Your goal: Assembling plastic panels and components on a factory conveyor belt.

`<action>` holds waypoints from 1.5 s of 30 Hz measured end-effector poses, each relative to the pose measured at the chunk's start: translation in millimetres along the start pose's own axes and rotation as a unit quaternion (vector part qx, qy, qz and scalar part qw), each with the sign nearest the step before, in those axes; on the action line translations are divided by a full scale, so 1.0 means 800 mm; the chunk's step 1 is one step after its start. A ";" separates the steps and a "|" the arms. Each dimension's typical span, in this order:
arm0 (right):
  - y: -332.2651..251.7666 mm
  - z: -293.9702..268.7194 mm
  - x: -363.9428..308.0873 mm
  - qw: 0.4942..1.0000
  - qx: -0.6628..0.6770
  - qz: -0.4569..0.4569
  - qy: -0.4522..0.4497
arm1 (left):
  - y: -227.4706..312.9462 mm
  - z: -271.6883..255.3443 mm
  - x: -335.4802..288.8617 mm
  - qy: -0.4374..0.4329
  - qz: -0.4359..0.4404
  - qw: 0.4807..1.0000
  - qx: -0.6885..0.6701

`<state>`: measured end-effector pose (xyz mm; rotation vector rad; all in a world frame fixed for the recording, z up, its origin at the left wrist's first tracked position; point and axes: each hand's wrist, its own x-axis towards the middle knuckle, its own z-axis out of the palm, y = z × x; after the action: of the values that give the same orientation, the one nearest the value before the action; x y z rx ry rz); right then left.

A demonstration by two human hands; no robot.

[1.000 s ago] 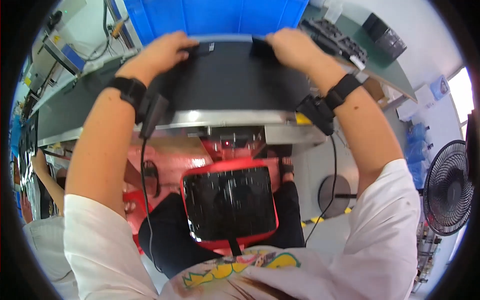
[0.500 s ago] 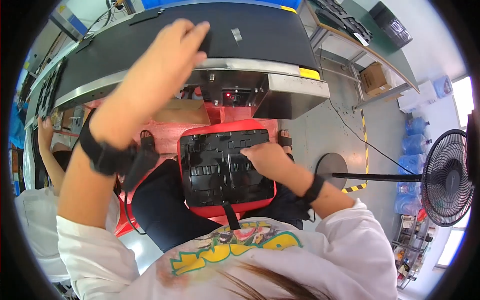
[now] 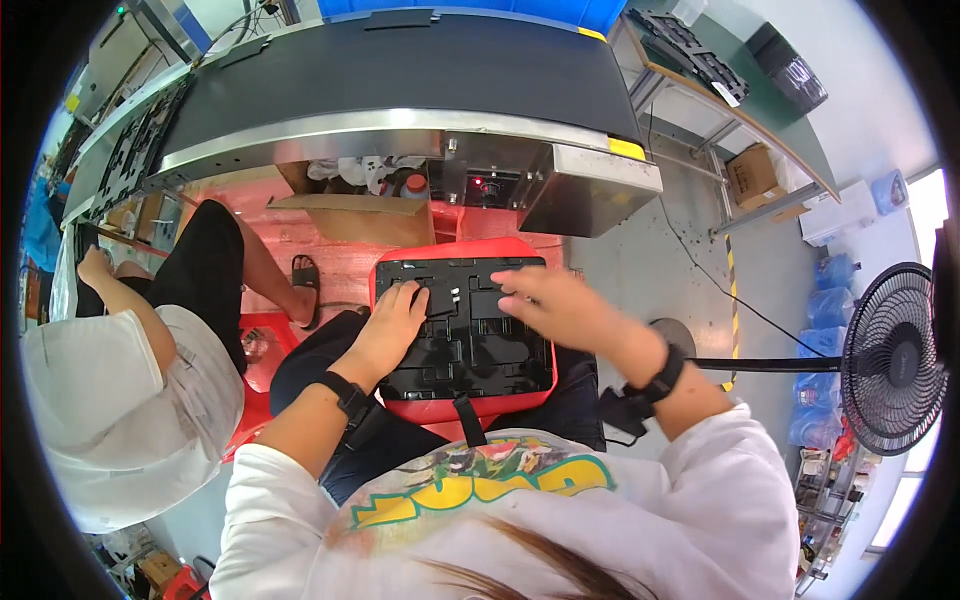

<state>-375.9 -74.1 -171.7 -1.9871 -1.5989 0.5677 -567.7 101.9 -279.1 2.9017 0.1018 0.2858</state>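
Observation:
A black moulded plastic tray with many raised ribs and recesses lies on a red seat-like support between my knees. My left hand rests at the tray's upper left, fingers bent down and closed against its dark surface. Anything under those fingertips blends into the black. Over the upper right part of the tray, my right hand has its thumb and forefinger apart, with nothing seen between them. Small white marks show on the tray between the hands.
A black conveyor belt crosses ahead, carrying thin black pieces. Beneath it stands an open cardboard box. A co-worker sits at the left. To the right are a standing fan and a green-topped table.
My left hand has come back from above the belt down to the tray. My right hand has lifted slightly and its fingers have spread. The black pieces on the belt have shifted right.

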 end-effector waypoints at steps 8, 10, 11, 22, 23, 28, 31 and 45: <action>-0.067 -0.200 0.102 0.991 0.037 -0.028 0.123 | -0.010 0.025 -0.019 -0.019 -0.008 1.000 0.014; -0.046 -0.212 0.148 0.979 -0.061 -0.055 0.185 | -0.005 0.017 -0.023 -0.030 -0.016 0.999 0.016; -0.034 -0.216 0.170 0.968 -0.118 -0.055 0.217 | -0.005 0.015 -0.022 -0.037 -0.015 0.999 0.018; 0.092 -0.250 0.258 0.907 -0.412 0.032 0.077 | -0.010 -0.180 0.106 0.174 0.090 0.978 -0.066; 0.087 -0.253 0.255 0.899 -0.427 0.048 0.085 | -0.025 -0.206 0.135 0.233 0.124 0.964 -0.035; 0.070 -0.256 0.294 0.927 -0.369 0.042 0.051 | -0.157 -0.280 0.257 0.296 0.068 0.946 0.110; 0.083 -0.275 0.288 0.941 -0.334 0.032 0.036 | -0.232 -0.258 0.305 0.120 -0.102 0.983 0.094; 0.111 -0.279 0.248 0.921 -0.383 0.010 0.068 | -0.143 -0.234 0.348 0.096 0.033 0.984 0.145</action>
<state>-128.3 74.6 -54.4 -2.5048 -1.8860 -0.2535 -337.9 278.7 -74.8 3.1619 0.0858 0.6107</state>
